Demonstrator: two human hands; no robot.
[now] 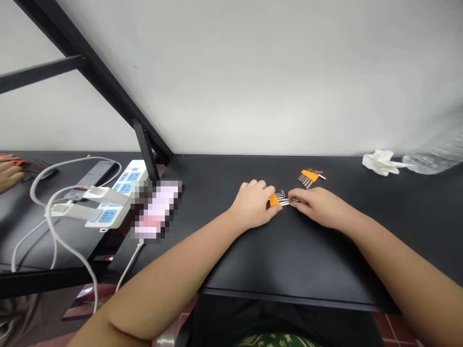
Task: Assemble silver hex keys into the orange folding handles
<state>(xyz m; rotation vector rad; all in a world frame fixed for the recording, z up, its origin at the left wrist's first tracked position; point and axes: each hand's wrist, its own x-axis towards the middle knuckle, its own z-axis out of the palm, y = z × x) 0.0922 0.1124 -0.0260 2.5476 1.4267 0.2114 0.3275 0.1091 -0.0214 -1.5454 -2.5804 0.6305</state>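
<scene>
My left hand (253, 204) is closed round the orange holder (275, 200) of a hex key set, low over the black table. Several silver hex keys (284, 198) stick out of this holder to the right. The fingers of my right hand (316, 204) pinch a hex key (293, 200) at the right end of the set; whether it still sits in the holder is hard to make out. Just behind my right hand lies a second orange hex key set (309, 177), its keys fanned toward the lower left, touched by neither hand.
On the left, a white power strip (135, 168) with plugged-in chargers and cables stands near a pixelated phone (158, 209). A black metal frame (144, 144) rises there. Crumpled tissue (381, 162) and a clear plastic bottle (434, 156) lie at the right. Another person's hand (9, 176) shows far left.
</scene>
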